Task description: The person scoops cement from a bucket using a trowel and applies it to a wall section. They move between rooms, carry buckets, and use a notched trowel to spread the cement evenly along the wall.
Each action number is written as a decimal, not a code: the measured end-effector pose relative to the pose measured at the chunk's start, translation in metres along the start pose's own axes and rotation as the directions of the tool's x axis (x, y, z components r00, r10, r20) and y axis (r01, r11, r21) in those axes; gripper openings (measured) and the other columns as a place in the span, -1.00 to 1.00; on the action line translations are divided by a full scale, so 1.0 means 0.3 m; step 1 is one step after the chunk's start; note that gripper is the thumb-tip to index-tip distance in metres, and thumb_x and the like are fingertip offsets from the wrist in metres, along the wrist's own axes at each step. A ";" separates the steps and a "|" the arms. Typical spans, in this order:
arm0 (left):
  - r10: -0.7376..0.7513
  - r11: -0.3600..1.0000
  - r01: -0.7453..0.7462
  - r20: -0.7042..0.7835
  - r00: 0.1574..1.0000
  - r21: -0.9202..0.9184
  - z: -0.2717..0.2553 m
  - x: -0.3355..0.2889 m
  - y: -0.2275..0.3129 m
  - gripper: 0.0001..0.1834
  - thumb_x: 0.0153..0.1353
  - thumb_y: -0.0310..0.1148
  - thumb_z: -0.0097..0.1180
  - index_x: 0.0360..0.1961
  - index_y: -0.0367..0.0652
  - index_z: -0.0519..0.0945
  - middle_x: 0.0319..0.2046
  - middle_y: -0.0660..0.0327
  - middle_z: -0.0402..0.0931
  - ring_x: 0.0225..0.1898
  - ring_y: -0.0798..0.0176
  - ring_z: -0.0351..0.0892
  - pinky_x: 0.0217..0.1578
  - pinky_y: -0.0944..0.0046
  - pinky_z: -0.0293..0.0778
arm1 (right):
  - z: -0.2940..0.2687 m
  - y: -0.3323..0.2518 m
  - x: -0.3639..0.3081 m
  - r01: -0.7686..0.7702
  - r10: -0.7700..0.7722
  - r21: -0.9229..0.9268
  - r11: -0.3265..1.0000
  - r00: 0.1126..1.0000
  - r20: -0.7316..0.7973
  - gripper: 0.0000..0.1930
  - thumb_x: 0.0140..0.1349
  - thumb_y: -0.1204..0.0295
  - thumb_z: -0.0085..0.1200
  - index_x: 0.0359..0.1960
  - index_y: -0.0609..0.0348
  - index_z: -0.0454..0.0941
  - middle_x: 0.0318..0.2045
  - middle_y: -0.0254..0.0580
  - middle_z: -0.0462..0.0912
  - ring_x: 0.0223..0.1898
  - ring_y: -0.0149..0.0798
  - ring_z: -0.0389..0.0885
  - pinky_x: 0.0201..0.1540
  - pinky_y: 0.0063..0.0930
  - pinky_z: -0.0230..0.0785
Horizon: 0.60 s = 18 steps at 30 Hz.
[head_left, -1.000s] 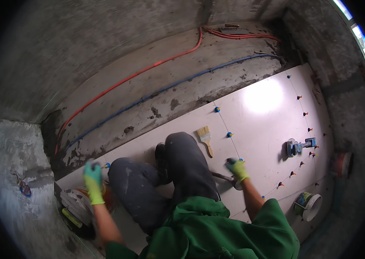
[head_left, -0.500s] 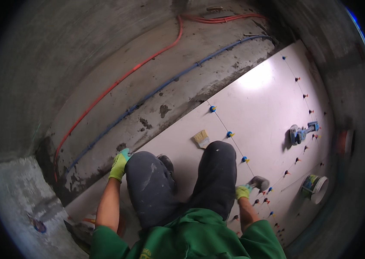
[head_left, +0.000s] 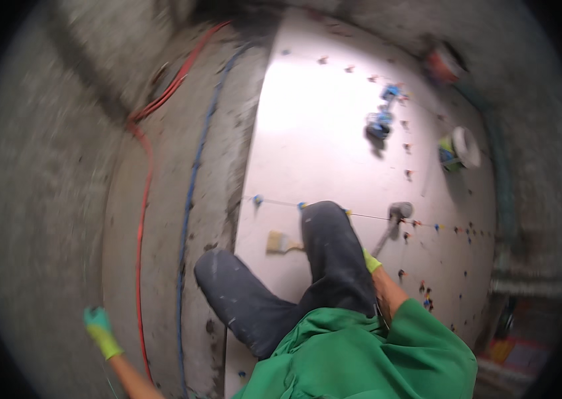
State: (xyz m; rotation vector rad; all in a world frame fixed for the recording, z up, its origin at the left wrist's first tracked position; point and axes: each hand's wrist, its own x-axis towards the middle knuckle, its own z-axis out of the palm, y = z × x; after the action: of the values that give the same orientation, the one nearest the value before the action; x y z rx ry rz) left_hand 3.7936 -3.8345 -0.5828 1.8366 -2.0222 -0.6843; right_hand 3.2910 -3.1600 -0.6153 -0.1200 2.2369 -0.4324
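My left hand [head_left: 103, 334], in a yellow-green glove with teal fingers, is out beside the bare concrete wall at the lower left. Its fingers are smeared by motion. My right hand [head_left: 372, 261], in a matching glove, is low beside my right knee, which hides its fingers. A mallet with a grey head [head_left: 400, 211] is on the pale tiles, its handle running toward the right hand; whether the hand grips it cannot be made out. A wide brush [head_left: 283, 243] with pale bristles lies left of that knee. Blue levelling clips [head_left: 258, 199] stand along the tile joint.
A blue power tool [head_left: 380, 123] lies on the far tiles [head_left: 321, 146]. Beyond it stand a white-rimmed bucket [head_left: 465, 147] and a reddish bucket [head_left: 445, 63]. A red pipe [head_left: 140, 253] and a blue pipe [head_left: 191, 189] run along the rough concrete strip at left.
The view has turned and blurred. My left hand has moved from beside my left knee out toward the wall. The mallet head, close to my right hand before, is now farther from it.
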 end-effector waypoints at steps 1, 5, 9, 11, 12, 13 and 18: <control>0.214 0.964 -0.190 -0.121 0.969 0.184 -0.133 0.168 -0.016 -0.72 0.13 -0.40 0.03 -0.18 -0.36 0.55 -0.38 0.13 0.54 -0.34 0.23 0.47 -0.23 0.20 0.43 | -0.005 -0.035 -0.001 0.020 -0.018 0.051 0.999 0.999 -0.029 -0.71 0.07 0.42 0.04 -0.16 0.24 0.54 -0.36 -0.05 0.63 -0.34 -0.01 0.59 -0.29 -0.33 0.43; 0.249 0.922 -0.173 -0.188 0.950 0.347 -0.691 0.799 0.210 -0.45 0.29 -0.21 -0.03 0.18 -0.42 0.34 0.04 -0.14 0.47 0.03 0.03 0.49 0.07 0.17 0.38 | -0.082 -0.231 0.028 0.521 -0.489 0.056 0.852 0.829 -0.271 -0.70 0.09 0.43 0.03 -0.11 0.21 0.51 -0.34 -0.06 0.62 -0.34 0.00 0.58 -0.30 -0.35 0.43; 0.384 0.914 -0.403 -0.218 0.897 -0.053 -0.751 0.940 0.700 -0.44 0.29 -0.18 -0.02 0.18 -0.40 0.36 0.07 -0.01 0.48 0.03 0.16 0.48 0.09 0.23 0.35 | -0.211 -0.442 0.020 0.768 -0.608 0.098 0.633 0.571 -0.552 -0.74 0.18 0.42 -0.01 -0.12 0.23 0.54 -0.29 -0.11 0.63 -0.31 -0.16 0.58 -0.28 -0.41 0.43; 0.567 0.810 -0.533 -0.096 0.818 0.244 -0.681 0.851 0.959 -0.57 0.26 -0.25 0.00 0.01 -0.40 0.47 -0.17 0.10 0.58 -0.18 0.21 0.50 -0.08 0.21 0.40 | -0.239 -0.508 -0.001 0.648 -0.322 0.699 0.302 0.759 -0.565 -0.70 0.31 0.33 -0.02 -0.09 0.31 0.59 -0.19 -0.20 0.65 -0.21 -0.44 0.56 -0.20 -0.51 0.43; 0.694 0.718 -0.670 -0.251 0.674 0.187 -0.584 0.778 1.060 -0.62 0.24 -0.26 0.00 -0.07 -0.38 0.50 -0.24 0.09 0.59 -0.23 0.22 0.50 -0.13 0.19 0.41 | -0.252 -0.513 -0.012 0.677 -0.310 0.628 0.384 0.735 -0.603 -0.66 0.30 0.34 0.00 0.00 0.31 0.55 -0.18 -0.18 0.65 -0.17 -0.40 0.57 -0.15 -0.55 0.43; 0.719 0.695 -0.698 -0.195 0.668 0.172 -0.531 0.711 1.169 -0.63 0.22 -0.27 -0.01 -0.08 -0.36 0.50 -0.24 0.04 0.59 -0.25 0.19 0.50 -0.14 0.18 0.40 | -0.245 -0.511 -0.014 0.676 -0.277 0.641 0.363 0.735 -0.619 -0.66 0.31 0.32 0.00 -0.01 0.30 0.56 -0.20 -0.19 0.65 -0.18 -0.40 0.58 -0.14 -0.56 0.43; 0.586 0.786 -0.476 -0.232 0.776 0.394 -0.277 0.516 1.505 -0.52 0.19 -0.23 -0.02 0.10 -0.26 0.47 0.05 -0.06 0.49 0.08 -0.07 0.48 0.04 0.09 0.39 | -0.166 -0.296 0.044 0.178 0.113 0.813 0.554 0.952 -0.285 -0.69 0.28 0.22 0.03 -0.13 0.20 0.57 -0.39 -0.30 0.63 -0.43 -0.45 0.57 -0.43 -0.60 0.36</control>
State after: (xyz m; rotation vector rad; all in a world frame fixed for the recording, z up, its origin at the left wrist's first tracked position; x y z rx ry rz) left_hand 3.4431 -3.9730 -0.2781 1.2661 -2.3319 0.1310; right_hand 3.2395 -3.2327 -0.5646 0.4514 2.0636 -1.5987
